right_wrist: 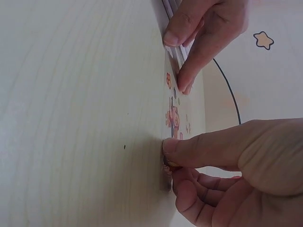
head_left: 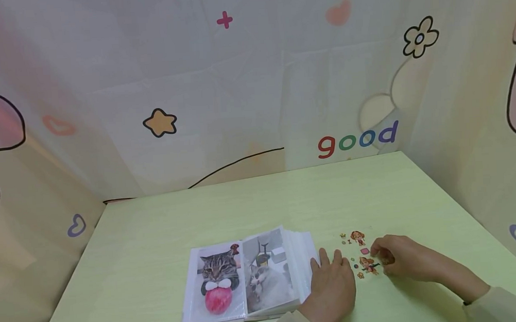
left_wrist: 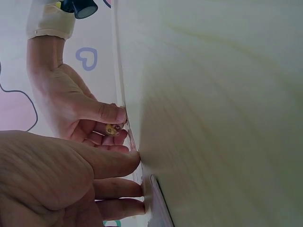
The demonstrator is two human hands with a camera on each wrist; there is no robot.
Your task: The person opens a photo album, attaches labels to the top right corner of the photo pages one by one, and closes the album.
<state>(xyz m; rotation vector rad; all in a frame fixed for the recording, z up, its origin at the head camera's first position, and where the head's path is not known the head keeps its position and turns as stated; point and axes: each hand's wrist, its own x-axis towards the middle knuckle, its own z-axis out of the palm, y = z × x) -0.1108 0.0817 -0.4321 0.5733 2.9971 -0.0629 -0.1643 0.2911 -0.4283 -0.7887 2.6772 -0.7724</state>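
A clear sheet of small cartoon stickers (head_left: pixel 368 264) lies on the table, with dog figures, flowers and little shapes on it. My right hand (head_left: pixel 409 257) pinches its right end between thumb and fingers. In the left wrist view, that end is bent up, and a yellow sticker (left_wrist: pixel 112 129) shows below the right thumb. My left hand (head_left: pixel 332 286) rests on the table between the sheet and an open photo album (head_left: pixel 188 301), its fingers extended. In the right wrist view, the left fingertips (right_wrist: pixel 185 85) are at the sheet's far end.
The album shows a tabby cat photo (head_left: pixel 220 267) with a pink ball on the left page and a grey-and-white cat photo (head_left: pixel 268 270) on the right. Printed curtains (head_left: pixel 237 94) surround the pale green table (head_left: pixel 225 206) at the back and sides.
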